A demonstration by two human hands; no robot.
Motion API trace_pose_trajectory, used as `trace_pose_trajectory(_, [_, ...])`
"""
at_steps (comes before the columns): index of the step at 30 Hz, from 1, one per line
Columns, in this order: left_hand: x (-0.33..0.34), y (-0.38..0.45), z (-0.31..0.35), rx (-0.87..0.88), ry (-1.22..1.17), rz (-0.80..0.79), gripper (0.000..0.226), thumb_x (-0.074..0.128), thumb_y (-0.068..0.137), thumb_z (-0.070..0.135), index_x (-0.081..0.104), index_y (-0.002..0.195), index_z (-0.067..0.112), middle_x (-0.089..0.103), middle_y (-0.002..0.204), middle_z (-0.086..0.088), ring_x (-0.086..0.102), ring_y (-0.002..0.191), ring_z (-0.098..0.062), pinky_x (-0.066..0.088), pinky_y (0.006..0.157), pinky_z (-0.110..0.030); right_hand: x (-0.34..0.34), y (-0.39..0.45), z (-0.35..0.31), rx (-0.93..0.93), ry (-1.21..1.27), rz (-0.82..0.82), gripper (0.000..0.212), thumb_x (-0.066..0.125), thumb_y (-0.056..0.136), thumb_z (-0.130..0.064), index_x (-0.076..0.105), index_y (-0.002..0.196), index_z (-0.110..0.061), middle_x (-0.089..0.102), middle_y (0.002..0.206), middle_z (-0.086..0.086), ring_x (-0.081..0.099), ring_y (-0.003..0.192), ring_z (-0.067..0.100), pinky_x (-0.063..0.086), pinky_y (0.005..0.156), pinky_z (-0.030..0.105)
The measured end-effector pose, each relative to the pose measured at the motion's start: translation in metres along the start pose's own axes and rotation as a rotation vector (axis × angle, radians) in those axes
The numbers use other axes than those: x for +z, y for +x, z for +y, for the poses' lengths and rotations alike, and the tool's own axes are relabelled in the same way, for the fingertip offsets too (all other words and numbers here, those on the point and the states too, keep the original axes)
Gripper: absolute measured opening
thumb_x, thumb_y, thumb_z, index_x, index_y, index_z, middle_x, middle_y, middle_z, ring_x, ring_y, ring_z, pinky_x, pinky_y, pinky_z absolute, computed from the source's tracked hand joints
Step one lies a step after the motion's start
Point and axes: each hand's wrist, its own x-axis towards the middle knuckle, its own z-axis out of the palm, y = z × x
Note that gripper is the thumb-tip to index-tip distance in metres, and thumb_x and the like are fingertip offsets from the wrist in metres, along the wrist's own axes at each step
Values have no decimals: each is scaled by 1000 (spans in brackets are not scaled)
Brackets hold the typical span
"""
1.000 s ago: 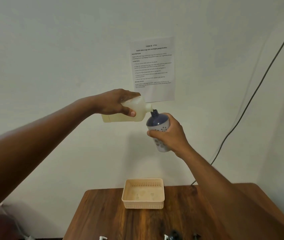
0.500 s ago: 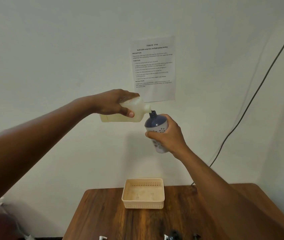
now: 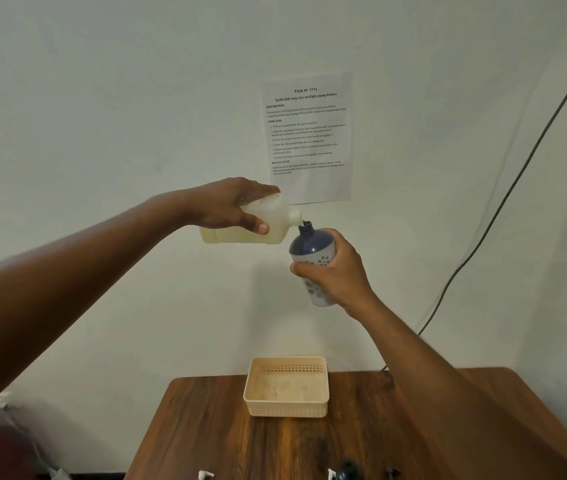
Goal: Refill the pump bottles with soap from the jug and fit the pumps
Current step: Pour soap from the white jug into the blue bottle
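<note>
Head cam shows the pour pretty much locked in place. Compared with half a second and a second back, the jug (image 3: 261, 226) and bottle (image 3: 313, 261) have barely shifted, with maybe a tiny drift of both hands, and the spout sits right at the bottle's open neck. So the fill looks to be underway or about to flow; no stream is actually visible, and how full the bottle is can't be told through the dark top.

The left hand (image 3: 231, 206) is wrapped over the jug from above, thumb on the near face, jug tipped close to level with its spout pointing right. The right hand (image 3: 335, 271) grips the bottle around its middle, leaning the neck toward the spout. Both arms are stretched out, holding everything up in the air in front of the wall, well above the table (image 3: 205, 427) and the basket (image 3: 287, 386). A few pump tops peek in at the bottom edge, not yet fitted.
</note>
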Motion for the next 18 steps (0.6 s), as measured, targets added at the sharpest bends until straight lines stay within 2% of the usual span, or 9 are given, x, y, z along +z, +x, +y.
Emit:
trace_pose_trajectory(7, [-1, -1, -2, -3, 35, -5, 78, 81, 88, 38, 44, 156, 26, 57, 137, 9, 55, 120, -16, 40, 86, -14, 2, -2, 1, -1, -6, -9, 63, 92, 70, -26, 57, 122, -31, 66, 107, -13, 65, 95, 8, 56, 73, 21])
trace_pose_trajectory(11, [-1, 0, -1, -10, 43, -3, 77, 79, 90, 35, 42, 156, 26, 55, 138, 8, 53, 121, -16, 40, 91, -21, 2, 0, 1, -2, -4, -9, 63, 91, 70, -26, 57, 122, -30, 66, 107, -13, 65, 96, 9, 56, 75, 23])
trace_pose_trajectory(14, [-2, -1, 0, -9, 34, -3, 76, 80, 89, 35, 43, 155, 27, 57, 139, 9, 54, 120, -16, 41, 87, -16, 3, 0, 1, -4, -1, -6, 62, 92, 69, -26, 58, 121, -31, 67, 107, -13, 66, 95, 8, 58, 77, 26])
trace_pose_trajectory(18, [-3, -2, -1, 6, 12, -13, 77, 82, 83, 42, 48, 151, 29, 62, 136, 6, 59, 120, -19, 46, 91, -20, 3, 0, 0, -5, -2, -9, 60, 91, 69, -26, 57, 118, -33, 67, 104, -15, 66, 92, 7, 59, 76, 25])
